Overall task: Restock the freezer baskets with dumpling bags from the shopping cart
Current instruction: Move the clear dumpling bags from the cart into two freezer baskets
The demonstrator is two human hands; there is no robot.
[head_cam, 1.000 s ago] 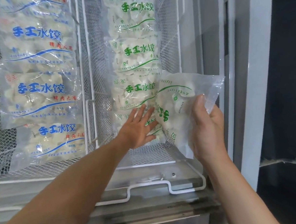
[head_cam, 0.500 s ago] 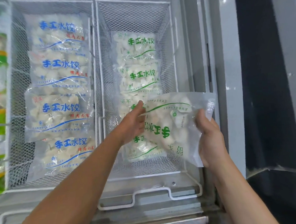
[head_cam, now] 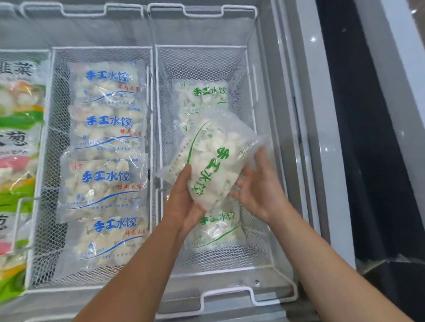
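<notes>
We see a clear bag (head_cam: pixel 210 161) of pale dumplings, green lettering, tilted over the right basket (head_cam: pixel 251 87). The left hand (head_cam: pixel 184 200) grips its lower corner; the right hand (head_cam: pixel 258 187) cups its side, fingers spread.

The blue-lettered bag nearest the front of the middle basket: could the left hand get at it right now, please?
Probably not at once: the left hand grips the green-lettered bag over the right basket. The blue-lettered bag lies uncovered on top, so once the hand lets go, the way looks free.
</notes>
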